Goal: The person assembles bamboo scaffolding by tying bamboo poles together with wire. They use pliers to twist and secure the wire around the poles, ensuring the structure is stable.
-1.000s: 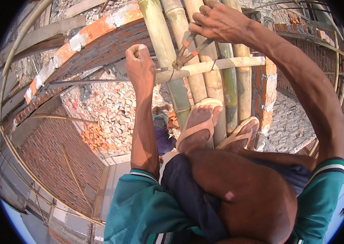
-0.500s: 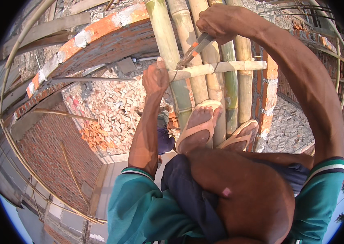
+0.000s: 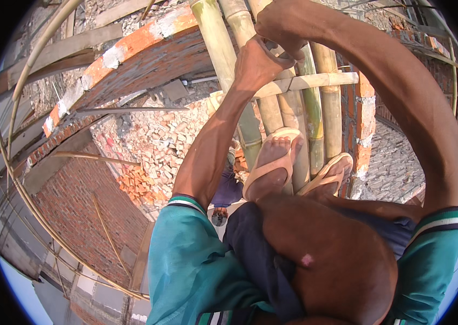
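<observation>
A: What was the biggest thing in view?

B: A brick wall point(image 3: 147, 59) under construction, with an orange top course, curved across the upper left; a second brick wall point(image 3: 85, 200) stood lower left, and a heap of loose bricks point(image 3: 158, 135) lay far below between them.

A: And the poles?

B: About five long bamboo poles point(image 3: 223, 65) ran side by side away from the person, with one bamboo crosspiece point(image 3: 315, 81) laid over them. Two feet in sandals point(image 3: 275, 162) stood on those poles, the only footing; open air dropped off at the left edge.

A: The hands?

B: Two. The left hand point(image 3: 256, 65) was curled over the crosspiece where it crossed the poles. The right hand point(image 3: 283, 24) was closed just above, touching the left; I couldn't tell what it gripped.

A: Anyone else?

B: One person point(image 3: 226, 189) stood on the ground, directly under the poles.
</observation>
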The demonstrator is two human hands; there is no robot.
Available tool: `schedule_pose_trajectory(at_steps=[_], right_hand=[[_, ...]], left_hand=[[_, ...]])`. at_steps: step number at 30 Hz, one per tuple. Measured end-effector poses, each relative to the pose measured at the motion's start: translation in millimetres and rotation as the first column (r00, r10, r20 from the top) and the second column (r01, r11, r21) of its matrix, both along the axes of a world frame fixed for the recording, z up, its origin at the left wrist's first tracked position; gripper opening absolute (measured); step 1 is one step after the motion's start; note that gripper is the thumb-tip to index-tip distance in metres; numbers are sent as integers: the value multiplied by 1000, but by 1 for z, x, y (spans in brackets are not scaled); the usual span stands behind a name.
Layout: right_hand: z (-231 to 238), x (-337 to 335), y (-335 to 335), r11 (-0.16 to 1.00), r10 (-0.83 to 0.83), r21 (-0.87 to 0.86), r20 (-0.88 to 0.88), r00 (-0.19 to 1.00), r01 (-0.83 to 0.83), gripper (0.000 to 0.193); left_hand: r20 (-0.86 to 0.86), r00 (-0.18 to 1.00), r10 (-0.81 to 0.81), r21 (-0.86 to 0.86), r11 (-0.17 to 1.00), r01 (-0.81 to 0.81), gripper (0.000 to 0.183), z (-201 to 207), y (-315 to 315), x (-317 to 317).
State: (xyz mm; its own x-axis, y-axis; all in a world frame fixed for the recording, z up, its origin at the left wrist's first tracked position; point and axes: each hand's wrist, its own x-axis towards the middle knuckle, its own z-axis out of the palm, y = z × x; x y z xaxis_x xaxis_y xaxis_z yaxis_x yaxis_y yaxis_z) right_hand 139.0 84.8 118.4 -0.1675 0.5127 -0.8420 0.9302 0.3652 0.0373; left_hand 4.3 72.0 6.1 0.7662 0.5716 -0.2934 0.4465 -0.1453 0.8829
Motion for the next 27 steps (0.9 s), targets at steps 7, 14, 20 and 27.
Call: schedule_pose_trajectory(at_steps=[7, 14, 20, 27], right_hand=[[-16, -7, -25, 967, 74, 247, -15, 997, -68, 21], [-17, 24, -4, 760, -523, -360, 153, 838, 540, 33], [-21, 17, -83, 610, -734, -314, -569, 370, 728, 65], [-44, -81, -116, 292, -799, -696, -554, -232, 655, 50]], left_hand=[[7, 901, -434, -91, 897, 433, 72, 6, 60, -26], [103, 861, 499, -102, 866, -489, 52, -18, 71, -111], [-155, 800, 579, -372, 716, -591, 56, -66, -19, -146], [-95, 776, 624, -326, 717, -616, 52, -85, -26, -139]])
